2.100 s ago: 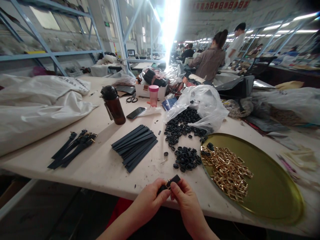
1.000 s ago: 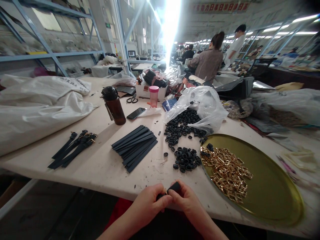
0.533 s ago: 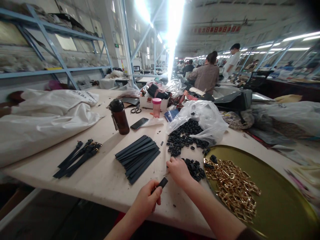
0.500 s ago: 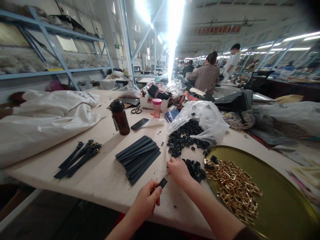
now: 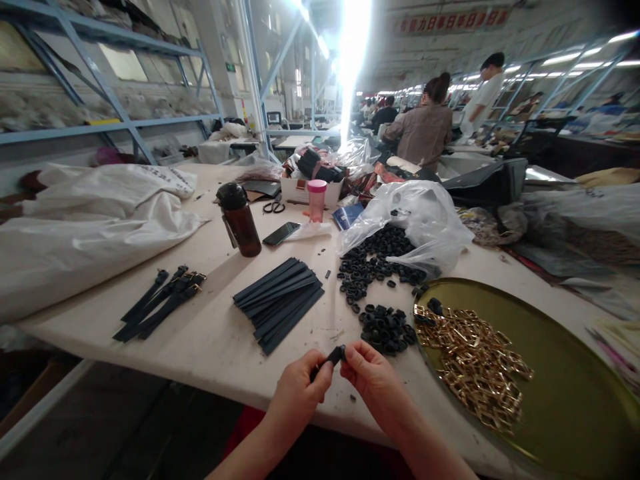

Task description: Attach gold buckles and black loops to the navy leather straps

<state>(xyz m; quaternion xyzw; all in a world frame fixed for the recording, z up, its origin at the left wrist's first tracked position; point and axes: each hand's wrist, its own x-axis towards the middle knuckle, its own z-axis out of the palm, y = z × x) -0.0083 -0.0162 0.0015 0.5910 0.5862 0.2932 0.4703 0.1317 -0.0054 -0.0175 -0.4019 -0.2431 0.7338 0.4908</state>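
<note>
The **left hand** [image 5: 303,392] and **right hand** [image 5: 374,387] are positioned at centre front, in a pinch grip. The left fingers [image 5: 320,373] and right fingers [image 5: 353,357] converge and stand just apart at the tips. The left forearm [image 5: 245,447] extends down and left behind the left fingers; the right forearm [image 5: 430,443] extends down and right behind the right fingers.

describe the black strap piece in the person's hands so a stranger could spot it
On the long white work table, look at the front edge, left of the large brass-coloured tray. There the person's left hand and right hand pinch a short dark strap piece between them. It is the only strip lifted off the table, far shorter than the long strips stacked beyond.
</note>
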